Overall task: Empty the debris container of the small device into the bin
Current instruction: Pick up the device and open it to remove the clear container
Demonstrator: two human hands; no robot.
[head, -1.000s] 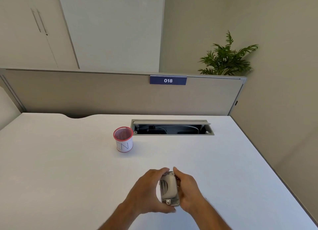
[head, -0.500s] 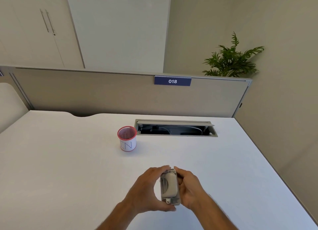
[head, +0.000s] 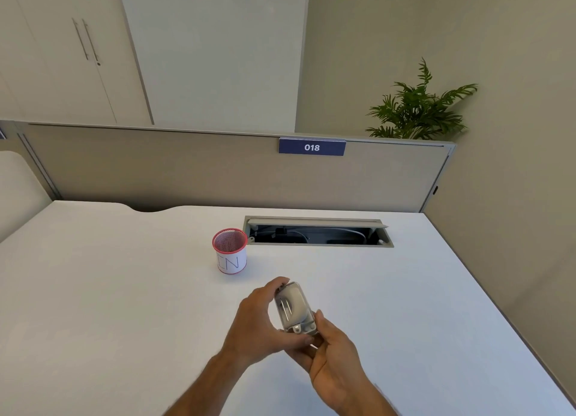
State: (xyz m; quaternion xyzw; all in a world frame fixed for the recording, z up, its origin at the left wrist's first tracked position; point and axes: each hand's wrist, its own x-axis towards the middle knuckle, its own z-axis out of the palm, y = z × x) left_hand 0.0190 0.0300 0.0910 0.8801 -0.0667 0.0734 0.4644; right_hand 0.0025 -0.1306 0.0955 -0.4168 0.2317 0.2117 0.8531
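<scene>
A small grey-and-white device [head: 294,309] with a clear housing is held just above the white desk [head: 109,291], tilted with its far end leaning left. My left hand [head: 260,320] wraps its left side, fingers curled over the far end and thumb at the near end. My right hand [head: 332,358] grips its near end from below and the right. The bin [head: 230,250] is a small red mesh cup with a white paper label. It stands upright on the desk, beyond the hands and a little to the left.
An open cable tray slot [head: 318,233] is cut into the desk behind the bin. A beige partition [head: 187,169] with a blue "018" sign [head: 311,147] closes the far side. The desk's right edge runs beside a wall, and a plant [head: 417,110] stands behind the partition.
My right hand has slid from the device's right side down to its near end, and the device has tilted. The view has shifted slightly.
</scene>
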